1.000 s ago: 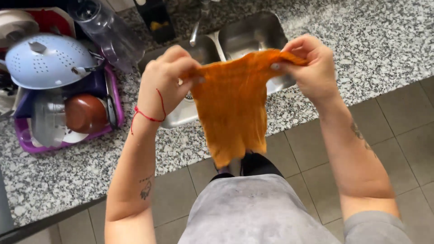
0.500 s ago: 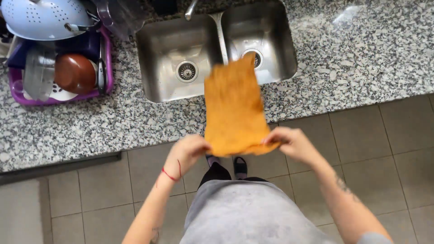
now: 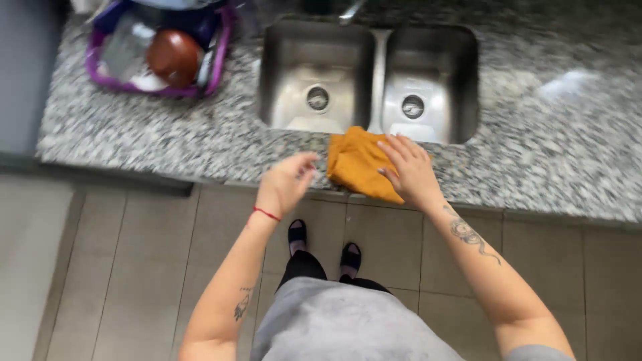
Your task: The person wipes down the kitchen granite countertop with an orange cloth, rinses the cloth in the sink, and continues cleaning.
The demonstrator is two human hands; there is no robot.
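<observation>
Speckled granite tabletop (image 3: 167, 144) runs across the whole view, w/ a grey tiled floor (image 3: 134, 267) below its front edge. Set into it: a steel double sink (image 3: 378, 73), both basins looking empty, drains bare. Far left, a purple dish rack (image 3: 93, 63) holds a brown bowl (image 3: 174, 57) and some clear ware, too blurred to tell apart.

Orange cloth (image 3: 358, 160) lies bunched and roughly folded on the tabletop, just in front of the divider btwn the two basins, its lower corner hanging a bit past the front edge. Not spread flat; it looks doubled over on itself, w/ loose creases.

Right hand (image 3: 408, 170) lies on the cloth's right side, fingers spread and nearly flat, pressing down rather than gripping; nothing is pinched in it as far as I can see. Left hand (image 3: 287, 184) hovers just left of the cloth, apart from it, fingers loosely half-curled, holding nothing. Red string sits on that wrist.

My read on progress: the cloth is down on the tabletop and partly gathered, so the laying-down part looks done. What seems left is neatening, since the edges don't line up and one corner overhangs. Only one hand is on it.
</observation>
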